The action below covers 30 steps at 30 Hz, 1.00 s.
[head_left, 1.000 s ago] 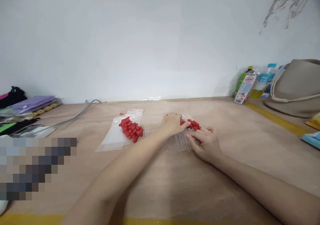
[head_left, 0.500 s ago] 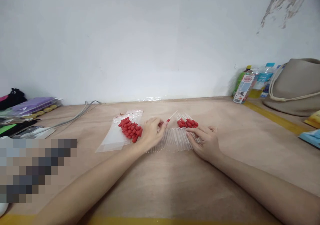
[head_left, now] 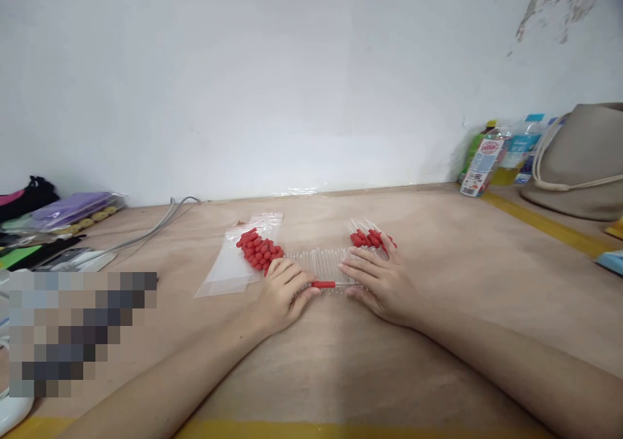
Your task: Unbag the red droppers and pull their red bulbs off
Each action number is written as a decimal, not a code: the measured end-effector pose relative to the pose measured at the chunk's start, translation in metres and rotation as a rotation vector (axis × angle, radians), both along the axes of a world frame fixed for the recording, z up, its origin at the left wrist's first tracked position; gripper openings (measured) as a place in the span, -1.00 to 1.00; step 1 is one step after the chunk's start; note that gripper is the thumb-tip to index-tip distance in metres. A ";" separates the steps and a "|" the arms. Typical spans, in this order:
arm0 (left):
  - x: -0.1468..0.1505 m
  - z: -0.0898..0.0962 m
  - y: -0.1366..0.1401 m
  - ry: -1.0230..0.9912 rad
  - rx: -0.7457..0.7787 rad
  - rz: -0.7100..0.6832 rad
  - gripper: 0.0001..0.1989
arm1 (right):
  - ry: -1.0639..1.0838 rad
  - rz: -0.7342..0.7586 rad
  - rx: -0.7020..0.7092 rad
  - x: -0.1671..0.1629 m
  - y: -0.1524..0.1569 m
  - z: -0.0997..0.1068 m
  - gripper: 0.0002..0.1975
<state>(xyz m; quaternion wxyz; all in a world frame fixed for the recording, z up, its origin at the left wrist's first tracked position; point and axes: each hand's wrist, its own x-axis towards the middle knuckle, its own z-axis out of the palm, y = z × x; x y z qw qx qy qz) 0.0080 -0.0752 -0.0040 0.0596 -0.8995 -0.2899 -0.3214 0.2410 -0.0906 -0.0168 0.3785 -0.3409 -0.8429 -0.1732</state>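
Note:
My left hand [head_left: 287, 289] is closed, its thumb and fingers pinching the red end of a thin stick. That red-tipped stick [head_left: 324, 284] lies crosswise over a row of clear thin tubes [head_left: 324, 263]. Its pale shaft runs right, toward the gap between thumb and fingers of my right hand [head_left: 382, 280]. The right fingers are spread and rest over the tubes' right part. Beside my left hand sits a pile of red caps [head_left: 260, 250] on a clear plastic bag [head_left: 221, 276]. Behind my right fingertips lies a bunch of red-ended pale sticks [head_left: 367, 236].
Bottles [head_left: 520, 150] and a carton [head_left: 481, 166] stand at the back right, by a beige bag [head_left: 579, 156]. Cables [head_left: 160, 225] and a purple packet [head_left: 71, 208] lie at left. Yellow tape [head_left: 540, 221] crosses the table's right side.
My left hand has come nearer and lower with the red-tipped stick, which now lies level across the tubes instead of pointing up. My right hand has spread its fingers.

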 end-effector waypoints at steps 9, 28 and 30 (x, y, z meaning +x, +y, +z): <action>0.019 0.000 -0.003 0.025 0.027 -0.056 -0.78 | 0.022 0.061 -0.016 -0.005 0.000 -0.007 -0.82; 0.020 0.004 -0.009 0.132 0.041 -0.088 -0.84 | 0.039 0.345 -0.051 -0.004 0.000 -0.011 -0.78; 0.020 0.004 -0.008 0.128 0.042 -0.085 -0.85 | 0.048 0.354 -0.040 -0.002 0.000 -0.012 -0.76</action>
